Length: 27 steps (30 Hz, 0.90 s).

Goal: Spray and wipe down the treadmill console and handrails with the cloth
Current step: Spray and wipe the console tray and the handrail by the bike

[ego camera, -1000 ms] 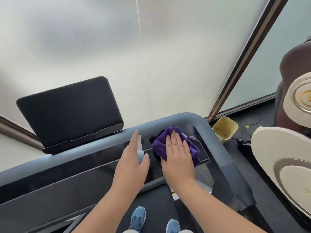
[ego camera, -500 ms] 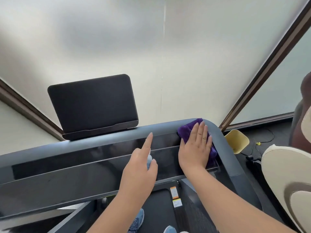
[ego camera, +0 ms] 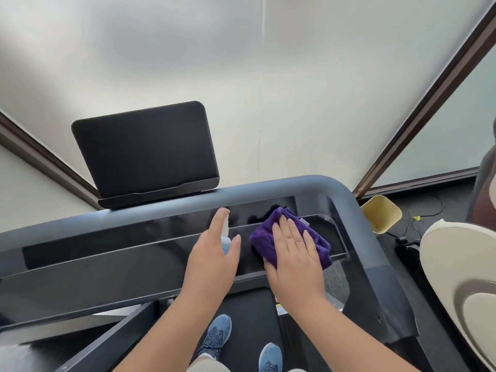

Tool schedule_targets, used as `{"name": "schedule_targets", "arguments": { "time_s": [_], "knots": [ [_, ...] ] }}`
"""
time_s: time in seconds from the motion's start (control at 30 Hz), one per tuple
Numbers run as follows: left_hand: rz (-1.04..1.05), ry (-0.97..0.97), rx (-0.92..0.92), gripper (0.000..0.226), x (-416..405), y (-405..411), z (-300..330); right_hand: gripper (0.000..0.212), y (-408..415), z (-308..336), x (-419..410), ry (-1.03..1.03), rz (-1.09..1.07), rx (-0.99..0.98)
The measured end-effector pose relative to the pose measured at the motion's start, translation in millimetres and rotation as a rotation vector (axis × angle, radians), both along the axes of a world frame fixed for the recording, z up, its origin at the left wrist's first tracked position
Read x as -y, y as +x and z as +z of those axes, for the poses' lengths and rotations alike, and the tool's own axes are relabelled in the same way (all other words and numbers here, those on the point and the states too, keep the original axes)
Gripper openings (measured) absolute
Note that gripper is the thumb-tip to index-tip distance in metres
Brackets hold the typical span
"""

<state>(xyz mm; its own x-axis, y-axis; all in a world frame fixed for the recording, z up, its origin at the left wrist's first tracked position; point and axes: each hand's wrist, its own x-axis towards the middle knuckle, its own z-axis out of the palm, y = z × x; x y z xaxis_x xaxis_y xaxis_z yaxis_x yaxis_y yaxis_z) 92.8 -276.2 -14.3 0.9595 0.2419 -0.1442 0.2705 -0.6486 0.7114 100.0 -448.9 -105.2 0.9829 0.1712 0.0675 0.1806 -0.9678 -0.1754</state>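
Right hand [ego camera: 294,253] flat on purple cloth [ego camera: 316,242]; spray bottle [ego camera: 225,241] in left hand [ego camera: 212,260]

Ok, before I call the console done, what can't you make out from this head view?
- Spray bottle: mostly hidden in the left hand; its label and fill level are unreadable.
- Console under the purple cloth and right hand: covered, cleanliness unknown.
- Handrails: the left one is cut off by the frame edge.
- Sticker by the belt: too small to read.
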Motion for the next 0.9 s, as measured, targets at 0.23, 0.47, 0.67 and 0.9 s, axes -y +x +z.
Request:
{"name": "schedule_targets", "arguments": {
  "time_s": [0.23, 0.47, 0.67, 0.9],
  "knots": [
    [0.128, -0.063, 0.061, 0.044, -20, -5, -4, 0.068, 28, 11, 38, 0.046, -0.350, 0.003],
    [0.172, 0.039, 0.009, 0.054, -41, -9, -6, 0.075, 90, 27, -37, 0.182, -0.336, 0.009],
    [0.199, 0.089, -0.039, 0.054, -50, -8, -9, 0.080, 12, 4, -61, 0.019, 0.131, 0.036],
    [0.183, -0.007, -0.044, 0.060, -50, -7, -14, 0.074, -16, -1, 1, 0.028, 0.016, 0.058]
  ]
}}
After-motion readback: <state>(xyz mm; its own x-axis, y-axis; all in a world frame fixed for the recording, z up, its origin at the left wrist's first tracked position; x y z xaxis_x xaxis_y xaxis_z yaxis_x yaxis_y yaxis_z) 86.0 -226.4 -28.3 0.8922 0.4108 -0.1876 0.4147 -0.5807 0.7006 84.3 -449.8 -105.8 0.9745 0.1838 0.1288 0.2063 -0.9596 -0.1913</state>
